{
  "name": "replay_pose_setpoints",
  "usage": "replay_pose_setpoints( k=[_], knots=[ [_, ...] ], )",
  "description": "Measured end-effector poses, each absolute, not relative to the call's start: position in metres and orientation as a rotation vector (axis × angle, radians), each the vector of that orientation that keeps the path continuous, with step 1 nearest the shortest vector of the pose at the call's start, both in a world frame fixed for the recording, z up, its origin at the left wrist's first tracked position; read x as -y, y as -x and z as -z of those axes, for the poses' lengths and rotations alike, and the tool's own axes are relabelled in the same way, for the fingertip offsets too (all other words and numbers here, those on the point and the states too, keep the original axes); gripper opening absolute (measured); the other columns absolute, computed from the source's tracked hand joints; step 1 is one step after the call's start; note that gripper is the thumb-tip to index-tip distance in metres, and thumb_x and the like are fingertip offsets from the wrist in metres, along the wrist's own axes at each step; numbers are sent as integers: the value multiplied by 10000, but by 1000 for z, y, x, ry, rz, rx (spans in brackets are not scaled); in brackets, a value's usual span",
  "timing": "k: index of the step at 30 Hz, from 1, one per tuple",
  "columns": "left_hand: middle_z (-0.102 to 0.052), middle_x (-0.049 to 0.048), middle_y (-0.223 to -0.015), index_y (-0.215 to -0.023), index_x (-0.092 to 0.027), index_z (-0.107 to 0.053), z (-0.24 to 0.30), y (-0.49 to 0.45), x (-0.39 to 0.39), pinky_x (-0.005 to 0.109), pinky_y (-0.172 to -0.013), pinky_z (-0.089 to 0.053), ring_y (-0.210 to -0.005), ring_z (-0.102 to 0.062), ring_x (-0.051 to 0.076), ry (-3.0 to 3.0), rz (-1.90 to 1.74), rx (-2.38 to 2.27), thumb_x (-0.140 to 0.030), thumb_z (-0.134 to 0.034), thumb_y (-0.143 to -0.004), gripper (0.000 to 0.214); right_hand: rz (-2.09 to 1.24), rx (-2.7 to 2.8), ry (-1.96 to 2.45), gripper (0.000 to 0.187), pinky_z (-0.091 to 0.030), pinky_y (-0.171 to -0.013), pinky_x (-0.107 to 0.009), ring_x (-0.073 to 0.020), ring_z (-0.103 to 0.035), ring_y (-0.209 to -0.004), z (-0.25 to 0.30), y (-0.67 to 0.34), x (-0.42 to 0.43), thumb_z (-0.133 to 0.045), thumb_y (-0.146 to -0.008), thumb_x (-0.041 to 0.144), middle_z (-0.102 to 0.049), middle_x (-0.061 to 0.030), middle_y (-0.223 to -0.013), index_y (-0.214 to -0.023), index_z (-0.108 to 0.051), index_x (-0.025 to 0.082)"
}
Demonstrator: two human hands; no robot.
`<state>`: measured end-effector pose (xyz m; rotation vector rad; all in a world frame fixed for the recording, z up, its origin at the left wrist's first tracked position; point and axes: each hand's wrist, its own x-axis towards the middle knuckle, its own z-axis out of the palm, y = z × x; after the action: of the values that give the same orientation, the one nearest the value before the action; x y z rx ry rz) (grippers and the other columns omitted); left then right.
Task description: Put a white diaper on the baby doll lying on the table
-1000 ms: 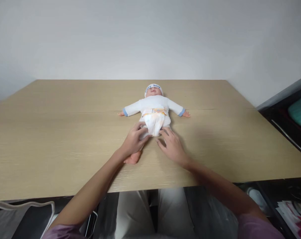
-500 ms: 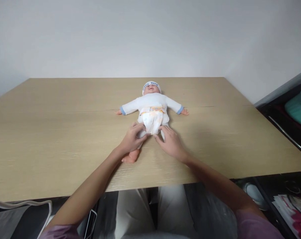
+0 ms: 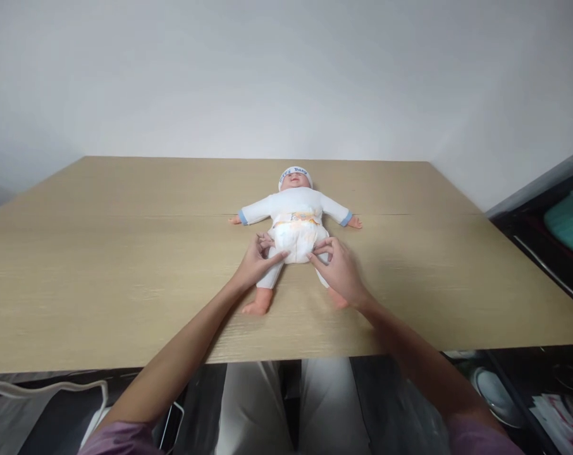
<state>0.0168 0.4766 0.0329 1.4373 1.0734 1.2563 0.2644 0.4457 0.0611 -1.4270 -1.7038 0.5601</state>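
Observation:
A baby doll (image 3: 296, 201) in white clothes with blue cuffs lies on its back, its arms spread and its head away from me. Around its hips is a white diaper (image 3: 296, 243) with an orange-patterned waistband. My left hand (image 3: 258, 258) is closed on the diaper's edge at the left leg opening, thumb on the front. At the right leg opening, my right hand (image 3: 336, 264) pinches the other edge between thumb and fingers. Both doll feet show below the hands, the right one partly covered by my right hand.
The doll lies on a wide wooden table (image 3: 125, 272) that meets a pale wall (image 3: 267, 76). A dark shelf with a green cloth (image 3: 571, 218) stands to the right. A white cable (image 3: 44, 387) runs below the table's front edge at the left.
My hands have moved slightly apart, and the diaper's lower front is spread wider. The doll's right-side foot has come into view. The whole view has shifted a little.

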Motion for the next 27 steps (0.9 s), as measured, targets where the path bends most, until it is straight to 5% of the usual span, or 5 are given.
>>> replay_pose_setpoints(
  k=[7,13,22,27],
  knots=[
    [-705,31,-1090,-1142,-243,-545,-32,-13,-470,342,-930,-567,-1020,-722,201,-1500,-1234,-1213,-511,-943,-814,581,-440,1834,1527,232,-438,-1028,-473,-323,-718,-1083,-66,-262,-440,-793,-992,455,-849,-59,-1084,-1042,-695,251],
    [-762,32,-1046,-1131,-223,-726,-45,-10,-461,327,-836,-525,-944,-691,218,-1725,-1047,-1263,-582,-824,-935,420,-385,1956,1519,171,-434,-988,-448,-322,-673,-1055,-62,-260,-439,-785,-998,426,-843,-61,-1085,-1024,-754,260],
    [-685,6,-848,-860,-186,-714,-39,-13,-479,266,-653,-418,-741,-564,144,-1380,-1064,-1163,-658,-887,-840,502,-719,1704,1457,294,-521,-882,-365,-258,-720,-966,-60,-263,-453,-727,-998,526,-845,-28,-987,-921,-802,253],
    [-715,8,-843,-878,-163,-728,-38,-15,-478,244,-670,-452,-740,-606,132,-1289,-1108,-1114,-669,-910,-808,542,-656,1631,1446,248,-527,-914,-372,-246,-712,-947,-58,-263,-453,-775,-976,488,-847,-36,-999,-954,-835,248]
  ],
)
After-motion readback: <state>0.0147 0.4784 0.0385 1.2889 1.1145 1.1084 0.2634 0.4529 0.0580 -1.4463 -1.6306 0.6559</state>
